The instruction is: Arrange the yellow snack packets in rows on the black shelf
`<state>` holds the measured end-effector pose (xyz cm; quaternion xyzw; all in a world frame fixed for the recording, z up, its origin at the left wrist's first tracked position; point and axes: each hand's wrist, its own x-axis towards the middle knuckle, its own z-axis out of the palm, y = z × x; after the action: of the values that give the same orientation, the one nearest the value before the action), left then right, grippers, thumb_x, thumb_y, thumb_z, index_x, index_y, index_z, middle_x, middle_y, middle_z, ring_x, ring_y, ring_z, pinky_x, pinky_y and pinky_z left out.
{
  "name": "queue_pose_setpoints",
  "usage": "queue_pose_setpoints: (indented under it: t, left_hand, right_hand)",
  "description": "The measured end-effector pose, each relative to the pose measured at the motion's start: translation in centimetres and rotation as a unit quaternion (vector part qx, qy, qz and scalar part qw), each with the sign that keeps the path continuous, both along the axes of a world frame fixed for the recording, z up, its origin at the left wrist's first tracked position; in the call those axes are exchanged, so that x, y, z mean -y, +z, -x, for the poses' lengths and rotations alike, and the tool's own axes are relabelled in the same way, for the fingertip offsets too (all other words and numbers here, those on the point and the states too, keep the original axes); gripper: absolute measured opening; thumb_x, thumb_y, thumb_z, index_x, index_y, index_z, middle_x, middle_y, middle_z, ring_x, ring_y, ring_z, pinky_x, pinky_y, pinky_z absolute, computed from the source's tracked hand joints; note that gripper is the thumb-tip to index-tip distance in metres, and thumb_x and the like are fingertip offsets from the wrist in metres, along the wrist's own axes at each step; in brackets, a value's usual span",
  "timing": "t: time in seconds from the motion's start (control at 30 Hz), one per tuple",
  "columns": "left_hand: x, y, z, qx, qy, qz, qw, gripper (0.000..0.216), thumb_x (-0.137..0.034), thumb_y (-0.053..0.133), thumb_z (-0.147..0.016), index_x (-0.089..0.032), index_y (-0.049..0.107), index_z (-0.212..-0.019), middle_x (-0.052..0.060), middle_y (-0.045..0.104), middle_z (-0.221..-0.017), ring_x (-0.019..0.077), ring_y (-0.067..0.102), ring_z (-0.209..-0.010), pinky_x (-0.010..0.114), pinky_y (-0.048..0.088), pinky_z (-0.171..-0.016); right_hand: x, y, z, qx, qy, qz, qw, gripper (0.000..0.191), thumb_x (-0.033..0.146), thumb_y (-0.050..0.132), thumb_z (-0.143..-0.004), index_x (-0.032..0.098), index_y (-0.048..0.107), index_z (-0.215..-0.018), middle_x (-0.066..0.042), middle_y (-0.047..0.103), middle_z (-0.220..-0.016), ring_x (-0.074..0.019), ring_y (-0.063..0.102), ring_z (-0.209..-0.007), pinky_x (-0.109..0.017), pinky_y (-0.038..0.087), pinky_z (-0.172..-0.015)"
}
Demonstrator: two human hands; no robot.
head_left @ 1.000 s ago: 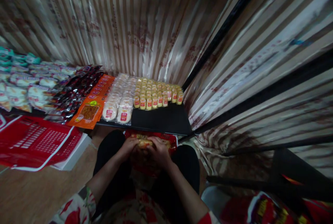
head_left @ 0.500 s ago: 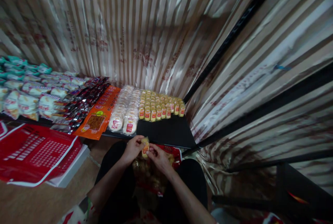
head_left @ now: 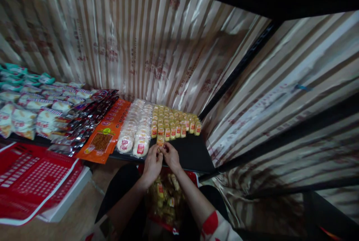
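Observation:
Between the fingertips of both hands is a small yellow snack packet (head_left: 160,141) with an orange-red label, held over the front edge of the black shelf (head_left: 193,155). My left hand (head_left: 153,161) pinches it from the left, and my right hand (head_left: 171,157) from the right. Just behind it stand rows of matching yellow snack packets (head_left: 174,124), labels facing me. Below my forearms, a red-edged bag (head_left: 165,200) of more yellow packets rests between my legs.
Left of the yellow rows lie round white wrapped cakes (head_left: 141,145), an orange packet (head_left: 102,142), dark shiny packets (head_left: 89,117) and white snack bags (head_left: 47,121). A red bag (head_left: 36,181) lies over a white box at lower left. Black frame bars (head_left: 238,69) slant on the right.
Both hands have moved forward with the snack packet, from above the bag to the shelf beside the front row. The bag's contents are more visible now.

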<state>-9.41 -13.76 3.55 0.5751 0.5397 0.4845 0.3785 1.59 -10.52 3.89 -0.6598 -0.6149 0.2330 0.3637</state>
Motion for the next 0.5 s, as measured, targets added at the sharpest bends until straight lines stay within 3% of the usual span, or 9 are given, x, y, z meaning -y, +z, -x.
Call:
queue_pose_setpoints:
  t: [0.2, 0.5]
  left_hand:
    - [-1.5, -0.4, -0.8, 0.006, -0.002, 0.066, 0.998, 0.048, -0.023, 0.039, -0.082, -0.011, 0.042, -0.129, 0.014, 0.037, -0.141, 0.0199, 0.031, -0.132, 0.038, 0.022, -0.111]
    - [-2.6, -0.7, -1.2, 0.028, -0.027, 0.127, 0.991, 0.054, -0.027, 0.035, -0.085, -0.007, 0.032, -0.135, 0.014, 0.025, -0.147, 0.0191, 0.019, -0.136, 0.035, 0.012, -0.114]
  right_hand:
    - [-2.3, -0.2, 1.9, -0.009, -0.009, 0.003, 1.0, 0.018, 0.025, 0.048, -0.076, 0.02, 0.058, -0.09, -0.001, 0.063, -0.074, -0.0135, 0.058, -0.063, -0.023, 0.043, -0.061]
    - [-2.6, -1.2, 2.5, -0.025, 0.007, -0.046, 0.999, 0.02, 0.028, 0.044, -0.077, 0.019, 0.055, -0.091, -0.003, 0.06, -0.082, -0.0145, 0.056, -0.068, -0.026, 0.045, -0.065]
